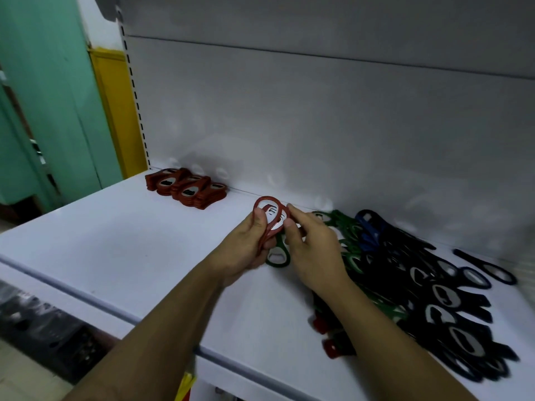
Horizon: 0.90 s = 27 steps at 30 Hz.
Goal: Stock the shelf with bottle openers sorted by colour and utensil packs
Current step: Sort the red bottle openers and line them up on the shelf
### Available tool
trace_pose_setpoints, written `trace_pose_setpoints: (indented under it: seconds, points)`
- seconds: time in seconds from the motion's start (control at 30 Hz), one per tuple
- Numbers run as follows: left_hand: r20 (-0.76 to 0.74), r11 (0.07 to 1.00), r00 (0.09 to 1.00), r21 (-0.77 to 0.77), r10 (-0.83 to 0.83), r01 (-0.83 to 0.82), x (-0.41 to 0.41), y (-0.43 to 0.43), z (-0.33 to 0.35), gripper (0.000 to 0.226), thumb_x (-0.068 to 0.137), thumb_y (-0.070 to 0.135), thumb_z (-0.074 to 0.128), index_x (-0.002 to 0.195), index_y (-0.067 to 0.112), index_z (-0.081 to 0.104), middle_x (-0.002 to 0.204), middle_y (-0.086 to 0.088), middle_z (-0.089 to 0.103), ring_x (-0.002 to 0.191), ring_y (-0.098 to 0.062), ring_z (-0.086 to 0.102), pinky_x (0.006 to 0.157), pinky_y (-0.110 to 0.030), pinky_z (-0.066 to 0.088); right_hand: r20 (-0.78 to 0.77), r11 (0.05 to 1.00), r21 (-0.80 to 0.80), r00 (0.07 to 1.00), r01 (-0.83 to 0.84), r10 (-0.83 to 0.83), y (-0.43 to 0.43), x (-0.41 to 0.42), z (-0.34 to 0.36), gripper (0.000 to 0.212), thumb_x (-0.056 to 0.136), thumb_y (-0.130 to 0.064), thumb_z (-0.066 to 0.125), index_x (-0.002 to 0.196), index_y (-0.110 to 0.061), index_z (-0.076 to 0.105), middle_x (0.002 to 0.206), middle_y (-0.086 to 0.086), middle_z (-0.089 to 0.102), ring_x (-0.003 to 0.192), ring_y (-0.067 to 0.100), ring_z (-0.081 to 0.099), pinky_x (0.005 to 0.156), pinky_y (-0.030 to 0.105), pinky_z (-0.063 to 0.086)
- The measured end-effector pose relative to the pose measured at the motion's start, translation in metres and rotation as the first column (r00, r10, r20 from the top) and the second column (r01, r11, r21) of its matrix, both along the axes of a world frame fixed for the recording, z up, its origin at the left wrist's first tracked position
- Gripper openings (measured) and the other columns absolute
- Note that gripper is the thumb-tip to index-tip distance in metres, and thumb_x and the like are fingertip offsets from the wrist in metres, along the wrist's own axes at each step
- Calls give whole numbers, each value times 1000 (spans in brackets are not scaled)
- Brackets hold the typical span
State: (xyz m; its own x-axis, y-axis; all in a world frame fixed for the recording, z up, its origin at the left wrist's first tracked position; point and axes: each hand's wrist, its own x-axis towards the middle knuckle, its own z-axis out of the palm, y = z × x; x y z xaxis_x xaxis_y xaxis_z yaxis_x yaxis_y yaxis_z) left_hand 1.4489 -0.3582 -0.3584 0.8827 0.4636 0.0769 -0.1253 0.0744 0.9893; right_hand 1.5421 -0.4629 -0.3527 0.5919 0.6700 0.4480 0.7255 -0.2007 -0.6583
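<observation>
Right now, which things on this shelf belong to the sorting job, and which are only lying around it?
Part of the job:
- red openers held in the left hand, right hand touching them
- sorted red stack
- mixed pile of green, blue, black and red openers
- white shelf

Just lying about:
- dark crate below the shelf
- yellow post

A white shelf (121,250) runs across the view, backed by a pale grey panel (318,111) with a horizontal seam. A slotted white upright (136,96) edges the panel on the left. Beyond it stand a yellow strip (115,111) and a mint-green wall (49,96). The light is dim and even.
</observation>
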Motion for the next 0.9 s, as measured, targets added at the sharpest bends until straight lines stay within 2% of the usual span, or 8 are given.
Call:
trace_pose_setpoints:
  seconds: [0.07,0.13,0.27,0.4,0.53,0.63,0.73,0.9]
  points:
    - [-10,999,999,26,-35,36,-1,0,1,46,90,58,28,89,20,53,65,0,41,45,-4,30,41,-15,26,-107,999,42,994,-2,6,-1,-2,1,40,100,-32,49,139,-23,52,115,3,67,96,10,61,91,28,49]
    - [-30,995,997,77,-67,69,-1,-1,1,43,92,56,29,95,23,57,65,1,41,46,-3,31,43,-15,28,-192,996,89,981,-14,31,-1,-5,3,41,98,-31,53,139,-29,51,91,4,69,73,3,57,75,17,48]
    - [-38,983,995,152,-95,100,-4,-1,2,47,90,52,38,115,17,57,64,0,39,46,-5,29,42,-15,27,-279,986,164,960,28,20,4,-5,5,31,95,-21,59,125,-28,65,113,-10,70,92,2,64,87,19,51]
    - [-36,976,995,193,-91,96,-3,-4,4,26,96,37,44,106,16,54,57,4,43,41,-7,29,39,-17,28,-332,984,173,943,39,21,4,-4,6,30,93,-13,59,120,-23,68,113,-10,70,97,3,64,91,23,52]
    - [-32,983,997,163,-75,79,-5,-2,4,36,89,36,55,118,13,55,57,5,46,42,-5,29,39,-17,27,-339,985,169,940,32,27,4,-4,6,32,92,-6,55,118,-20,68,105,-13,66,99,7,63,94,27,51]
    - [-66,987,998,155,-17,28,-4,-4,3,31,100,38,42,110,13,57,59,5,47,42,-2,33,40,-15,28,-331,986,164,943,12,44,4,-5,6,33,94,-9,56,124,-20,65,113,-9,67,102,2,60,93,17,48]
    - [-110,998,993,54,34,-28,-2,-6,5,46,101,50,26,98,19,60,57,9,51,44,-1,37,42,-15,27,-334,992,129,942,3,41,2,-4,6,36,95,-13,57,129,-22,62,115,-10,67,101,4,61,91,13,46]
    - [-146,991,983,-63,107,-117,-2,-7,8,56,101,55,22,88,21,64,55,2,56,42,-7,41,46,-20,30,-292,997,79,956,3,20,4,-8,3,42,96,-18,54,136,-28,55,102,0,67,83,17,61,87,36,52]
